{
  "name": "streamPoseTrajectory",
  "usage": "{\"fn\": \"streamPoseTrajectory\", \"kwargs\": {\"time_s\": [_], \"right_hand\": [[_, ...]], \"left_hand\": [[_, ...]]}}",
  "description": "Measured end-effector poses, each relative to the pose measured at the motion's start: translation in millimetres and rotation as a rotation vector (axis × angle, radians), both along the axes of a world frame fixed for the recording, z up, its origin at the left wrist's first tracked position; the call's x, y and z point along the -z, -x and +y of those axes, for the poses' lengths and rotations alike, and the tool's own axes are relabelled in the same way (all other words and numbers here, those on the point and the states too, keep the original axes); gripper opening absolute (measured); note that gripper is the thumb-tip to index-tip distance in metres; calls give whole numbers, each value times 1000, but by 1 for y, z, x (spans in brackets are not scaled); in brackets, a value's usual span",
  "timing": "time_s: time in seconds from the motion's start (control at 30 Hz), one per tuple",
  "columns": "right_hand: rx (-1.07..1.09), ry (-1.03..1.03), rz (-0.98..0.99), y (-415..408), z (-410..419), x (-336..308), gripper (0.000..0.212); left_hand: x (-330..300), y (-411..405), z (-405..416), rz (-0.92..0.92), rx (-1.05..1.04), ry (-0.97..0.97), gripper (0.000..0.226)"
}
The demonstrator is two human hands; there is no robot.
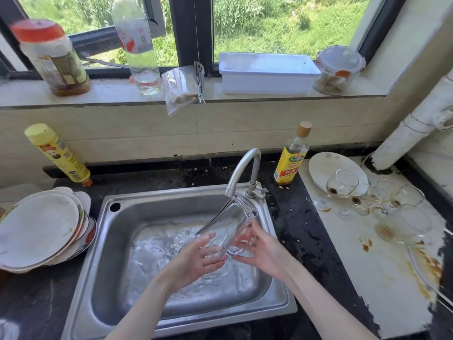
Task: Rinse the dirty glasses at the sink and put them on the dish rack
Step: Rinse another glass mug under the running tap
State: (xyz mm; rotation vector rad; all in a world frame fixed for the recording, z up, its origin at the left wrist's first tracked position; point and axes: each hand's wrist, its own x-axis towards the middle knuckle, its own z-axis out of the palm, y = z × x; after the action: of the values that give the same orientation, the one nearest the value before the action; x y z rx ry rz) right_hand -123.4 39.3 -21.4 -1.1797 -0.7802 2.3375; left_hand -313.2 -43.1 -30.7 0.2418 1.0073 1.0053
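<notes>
Hands: left hand and right hand grip tilted glass under faucet, over sink.

Both hands holding clear glass, under faucet, over sink

plates left of sink | wine glasses right

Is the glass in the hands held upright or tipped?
Tipped. The glass slants with its mouth up under the faucet spout; both hands, left and right, cradle its base.
</notes>
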Motion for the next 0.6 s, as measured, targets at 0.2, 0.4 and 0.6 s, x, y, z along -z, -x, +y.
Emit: {"fn": "streamPoseTrajectory", "kwargs": {"time_s": [0.2,0.4,0.6], "right_hand": [[7,131,189,-10,-3,-13,38],[5,132,190,-10,-8,-22,27],[28,101,160,-9,-9,-23,35]], "left_hand": [[-1,-3,-1,-69,45,-12,96],[-13,-4,-6,-79,33,22,58],[-11,-8,-8,117,-38,85,52]]}}
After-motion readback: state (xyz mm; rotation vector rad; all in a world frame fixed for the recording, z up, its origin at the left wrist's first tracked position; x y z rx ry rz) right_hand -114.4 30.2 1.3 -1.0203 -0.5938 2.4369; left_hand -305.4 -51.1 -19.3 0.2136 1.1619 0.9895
